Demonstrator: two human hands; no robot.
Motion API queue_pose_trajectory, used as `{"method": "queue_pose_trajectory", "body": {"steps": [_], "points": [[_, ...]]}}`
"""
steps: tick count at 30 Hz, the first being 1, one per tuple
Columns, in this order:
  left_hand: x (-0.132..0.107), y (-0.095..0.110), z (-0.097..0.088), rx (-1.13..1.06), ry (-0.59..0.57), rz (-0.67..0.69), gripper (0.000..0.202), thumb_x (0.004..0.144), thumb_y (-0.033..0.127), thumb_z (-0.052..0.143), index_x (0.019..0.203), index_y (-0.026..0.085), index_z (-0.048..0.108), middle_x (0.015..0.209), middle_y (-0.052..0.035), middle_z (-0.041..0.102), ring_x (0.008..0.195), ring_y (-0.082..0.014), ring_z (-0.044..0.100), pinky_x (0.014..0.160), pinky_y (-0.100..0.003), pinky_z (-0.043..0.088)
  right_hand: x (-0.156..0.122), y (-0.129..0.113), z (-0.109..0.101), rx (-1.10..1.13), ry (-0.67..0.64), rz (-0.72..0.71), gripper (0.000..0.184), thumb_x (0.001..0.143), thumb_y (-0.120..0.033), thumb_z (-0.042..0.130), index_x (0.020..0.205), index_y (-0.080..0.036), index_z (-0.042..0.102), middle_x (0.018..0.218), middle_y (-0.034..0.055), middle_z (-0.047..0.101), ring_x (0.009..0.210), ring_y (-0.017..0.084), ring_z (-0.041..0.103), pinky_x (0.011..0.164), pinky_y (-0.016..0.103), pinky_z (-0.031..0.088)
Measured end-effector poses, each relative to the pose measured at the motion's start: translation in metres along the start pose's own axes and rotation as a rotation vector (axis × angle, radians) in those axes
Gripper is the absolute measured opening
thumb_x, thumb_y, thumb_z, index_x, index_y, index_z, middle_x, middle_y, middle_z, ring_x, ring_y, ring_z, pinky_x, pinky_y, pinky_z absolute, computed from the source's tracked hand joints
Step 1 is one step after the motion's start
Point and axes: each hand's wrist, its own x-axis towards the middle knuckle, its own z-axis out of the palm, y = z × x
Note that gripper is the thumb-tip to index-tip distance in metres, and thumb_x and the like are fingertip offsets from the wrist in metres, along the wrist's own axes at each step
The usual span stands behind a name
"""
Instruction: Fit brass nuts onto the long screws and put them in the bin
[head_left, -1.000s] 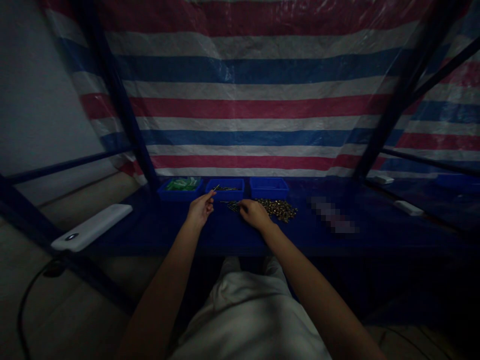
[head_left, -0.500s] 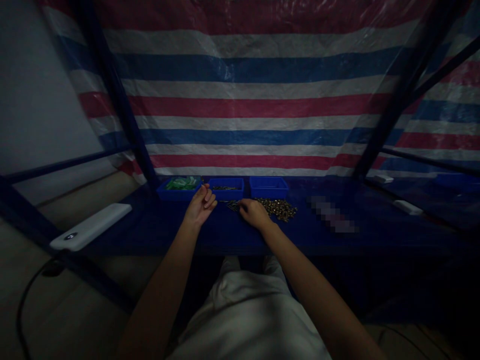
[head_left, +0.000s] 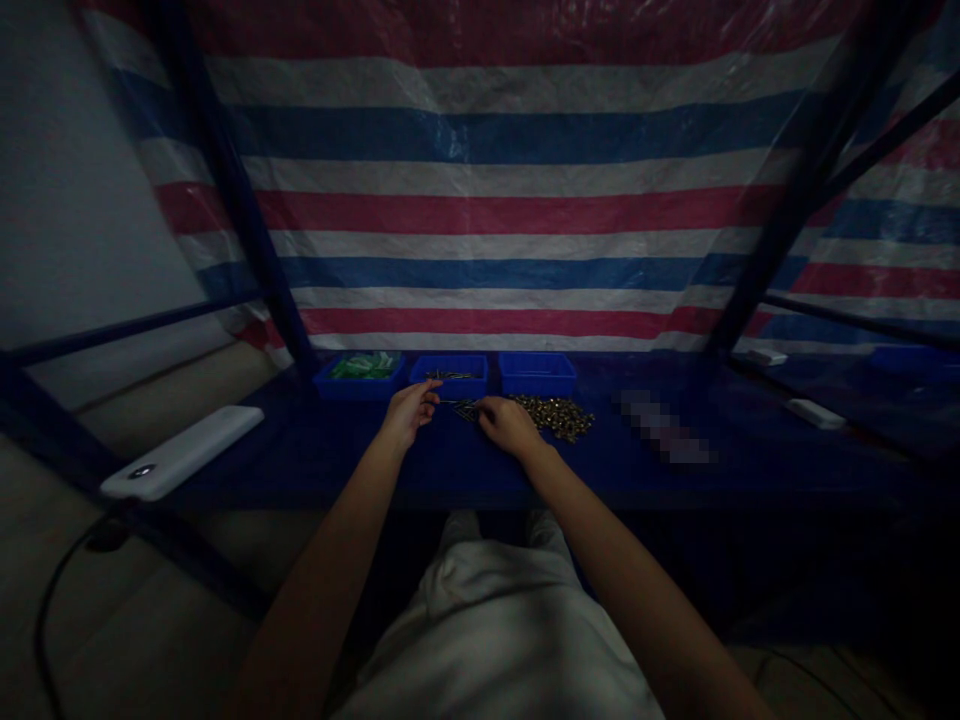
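Note:
My left hand (head_left: 407, 412) hovers over the dark blue table (head_left: 450, 465), fingers loosely curled toward a small bunch of thin dark metal pins (head_left: 463, 408). Whether it holds anything I cannot make out in the dim light. My right hand (head_left: 508, 424) rests palm down, fingers curled at the same pins, right beside a heap of small brass-coloured parts (head_left: 559, 415). Three blue bins stand just behind: the left bin (head_left: 360, 376) holds green pieces, the middle bin (head_left: 451, 376) holds thin pins, and the right bin (head_left: 538, 374) shows no contents.
A white flat device (head_left: 182, 451) lies on the table's left end, with a black cable (head_left: 52, 600) on the floor below. Dark blue frame posts (head_left: 247, 230) rise left and right. A striped tarp (head_left: 495, 190) hangs behind. White blocks (head_left: 819, 413) sit at far right.
My left hand, which held a thin pin up by the middle bin, has come down and right toward the pins by my right hand. The right hand has barely moved.

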Motion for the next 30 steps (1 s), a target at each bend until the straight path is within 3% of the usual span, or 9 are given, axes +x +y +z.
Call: {"method": "queue_pose_trajectory", "body": {"steps": [3,5,9,12,18,25,30], "points": [[0.002,-0.012,0.002,0.474,0.113,0.273,0.024,0.074,0.029,0.053,0.087,0.015,0.065,0.068,-0.0037,0.060,0.058,-0.0115,0.053,0.056,-0.023,0.041,0.000,0.000,0.001,0.006,0.015,-0.011,0.025,0.082,-0.018,0.043,0.101,-0.018,0.060,0.102,0.0059,0.065,0.094,0.016,0.059,0.083,0.024,0.041],[0.004,-0.020,0.003,0.799,0.107,0.454,0.022,0.073,0.023,0.053,0.089,0.017,0.067,0.078,-0.0061,0.062,0.075,-0.0159,0.056,0.074,-0.028,0.043,0.000,0.000,0.001,0.008,0.021,-0.011,0.025,0.083,-0.019,0.043,0.101,-0.019,0.060,0.102,0.0057,0.065,0.094,0.016,0.059,0.083,0.024,0.042],[0.002,-0.027,0.004,1.158,0.049,0.545,0.030,0.079,0.022,0.045,0.100,0.022,0.066,0.089,-0.0081,0.059,0.088,-0.0197,0.053,0.085,-0.032,0.041,0.000,0.000,0.002,0.007,0.014,0.003,0.025,0.083,-0.019,0.044,0.101,-0.019,0.060,0.103,0.0054,0.064,0.094,0.015,0.059,0.084,0.024,0.041],[-0.003,-0.024,0.003,1.247,0.085,0.519,0.031,0.080,0.024,0.043,0.102,0.023,0.065,0.093,-0.0088,0.057,0.092,-0.0221,0.052,0.083,-0.033,0.041,0.000,0.000,0.001,0.005,0.018,-0.002,0.025,0.083,-0.019,0.043,0.101,-0.019,0.060,0.103,0.0047,0.064,0.094,0.015,0.059,0.083,0.024,0.041],[-0.007,-0.019,0.000,1.306,0.219,0.500,0.022,0.077,0.020,0.046,0.087,0.018,0.065,0.094,-0.0113,0.057,0.093,-0.0246,0.050,0.080,-0.036,0.041,-0.001,-0.002,0.000,-0.009,0.001,0.007,0.025,0.083,-0.019,0.043,0.101,-0.019,0.060,0.101,0.0052,0.065,0.092,0.015,0.059,0.081,0.023,0.041],[-0.006,-0.023,0.001,1.321,0.075,0.478,0.017,0.080,0.020,0.045,0.088,0.020,0.060,0.099,-0.0107,0.057,0.099,-0.0260,0.046,0.079,-0.039,0.037,0.000,-0.001,0.000,0.009,-0.007,0.006,0.025,0.083,-0.020,0.043,0.102,-0.019,0.060,0.102,0.0061,0.065,0.093,0.016,0.059,0.082,0.025,0.041],[-0.003,-0.026,0.002,1.357,0.044,0.431,0.017,0.081,0.016,0.039,0.084,0.016,0.055,0.096,-0.0137,0.058,0.096,-0.0272,0.048,0.076,-0.038,0.036,0.001,0.000,0.000,0.013,-0.005,-0.004,0.026,0.083,-0.019,0.043,0.102,-0.019,0.060,0.103,0.0055,0.065,0.093,0.016,0.060,0.083,0.024,0.042]]}}
